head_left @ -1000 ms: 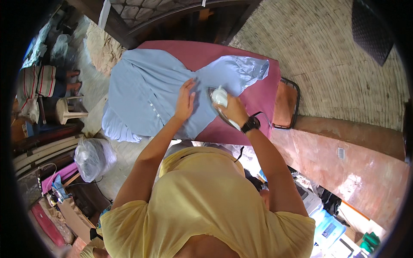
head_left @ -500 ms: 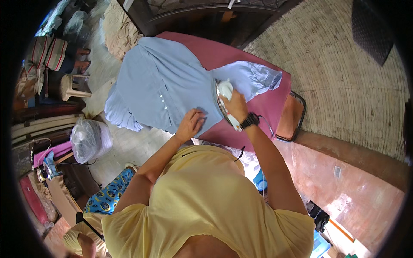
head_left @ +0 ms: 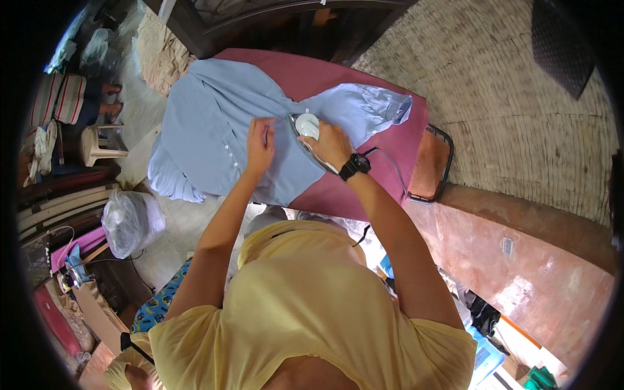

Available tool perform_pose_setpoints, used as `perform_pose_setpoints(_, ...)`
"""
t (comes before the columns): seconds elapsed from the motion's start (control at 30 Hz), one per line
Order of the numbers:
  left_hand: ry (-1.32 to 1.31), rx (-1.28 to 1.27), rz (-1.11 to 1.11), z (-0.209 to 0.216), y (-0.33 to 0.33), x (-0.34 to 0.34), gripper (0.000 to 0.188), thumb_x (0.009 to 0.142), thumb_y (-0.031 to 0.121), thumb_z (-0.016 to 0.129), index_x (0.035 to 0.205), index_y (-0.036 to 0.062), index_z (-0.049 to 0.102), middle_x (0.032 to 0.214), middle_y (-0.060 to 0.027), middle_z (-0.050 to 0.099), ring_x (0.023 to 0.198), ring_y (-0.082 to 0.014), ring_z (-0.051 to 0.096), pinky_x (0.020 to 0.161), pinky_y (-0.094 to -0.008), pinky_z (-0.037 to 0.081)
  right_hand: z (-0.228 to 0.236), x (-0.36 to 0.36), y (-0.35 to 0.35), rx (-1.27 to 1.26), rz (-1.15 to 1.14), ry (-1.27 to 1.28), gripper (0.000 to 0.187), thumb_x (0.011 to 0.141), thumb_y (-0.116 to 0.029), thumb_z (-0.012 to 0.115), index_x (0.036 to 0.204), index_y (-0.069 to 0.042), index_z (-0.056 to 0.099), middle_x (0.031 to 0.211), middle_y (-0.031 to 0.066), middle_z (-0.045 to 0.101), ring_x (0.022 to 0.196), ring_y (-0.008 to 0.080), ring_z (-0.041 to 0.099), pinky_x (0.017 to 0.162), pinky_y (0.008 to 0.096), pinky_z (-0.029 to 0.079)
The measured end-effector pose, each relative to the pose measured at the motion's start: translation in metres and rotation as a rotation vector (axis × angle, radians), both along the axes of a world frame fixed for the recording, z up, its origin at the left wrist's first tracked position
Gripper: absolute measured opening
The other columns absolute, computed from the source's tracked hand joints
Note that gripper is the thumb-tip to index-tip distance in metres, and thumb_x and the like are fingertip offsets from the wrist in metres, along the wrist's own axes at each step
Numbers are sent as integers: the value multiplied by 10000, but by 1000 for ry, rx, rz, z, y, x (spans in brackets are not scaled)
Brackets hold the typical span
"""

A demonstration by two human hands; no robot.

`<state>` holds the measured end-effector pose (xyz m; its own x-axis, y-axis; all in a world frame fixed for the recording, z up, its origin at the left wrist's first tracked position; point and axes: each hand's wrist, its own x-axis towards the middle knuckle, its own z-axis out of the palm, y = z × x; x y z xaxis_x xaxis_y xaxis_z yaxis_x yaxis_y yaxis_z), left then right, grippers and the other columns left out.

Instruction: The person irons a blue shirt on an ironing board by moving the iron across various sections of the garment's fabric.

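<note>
A blue-grey buttoned shirt (head_left: 207, 123) lies spread over a maroon ironing board (head_left: 383, 174). One paler sleeve (head_left: 361, 107) stretches to the right across the board. My right hand (head_left: 330, 148), with a black watch on its wrist, is closed round the handle of a white clothes iron (head_left: 307, 123). The iron's soleplate rests on the shirt beside that sleeve. Just left of the iron, my left hand (head_left: 260, 146) is over the shirt with its fingers apart and nothing in them. Whether its fingertips touch the cloth is hard to tell.
A grey cord (head_left: 393, 168) trails from the iron over the board's right side. The board's metal end frame (head_left: 448, 166) juts out at right. A clear plastic bag (head_left: 130, 221) and a plastic stool (head_left: 97, 146) stand at left. Another person's legs (head_left: 107, 101) show beyond.
My right hand has slid the iron leftward and slightly away over the shirt. My left hand has moved from the shirt's near part to farther up and left. The whole view has shifted a little.
</note>
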<state>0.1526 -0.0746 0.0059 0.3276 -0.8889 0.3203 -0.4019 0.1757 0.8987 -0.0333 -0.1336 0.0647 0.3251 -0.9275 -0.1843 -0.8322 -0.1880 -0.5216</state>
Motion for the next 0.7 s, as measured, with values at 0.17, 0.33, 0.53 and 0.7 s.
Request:
perform_pose_setpoints(0.17,-270,105,-308,-18,76,-30,146,898,74,588,1032,15,591,951,-175,553,902,-376,546,803,-433,458,9,6,-10,39,-40,-50,541,785,-451,747,1059,6,653,971,261,677,943,426,650,804,504,518)
perform_pose_setpoints(0.33,-455,104,-638,-18,122,-52,155,880,104,619,1012,27,593,944,-165,549,928,-372,542,824,-446,456,3,-18,19,47,-47,-31,418,778,-383,759,963,-17,677,929,228,689,909,411,661,780,493,531)
perform_pose_setpoints(0.53,-379,155,-449,-12,123,-42,158,879,91,625,1015,15,594,972,-160,561,951,-360,549,836,-433,457,-6,-164,72,127,-219,-229,504,760,-438,772,1043,-29,690,890,217,700,839,367,692,725,458,524)
perform_pose_setpoints(0.7,-365,135,-203,3,105,-14,128,895,58,607,1005,-6,599,941,-156,564,907,-337,560,811,-400,457,2,-298,60,-175,-651,301,583,757,-487,778,1054,4,683,868,194,714,855,364,704,751,444,546)
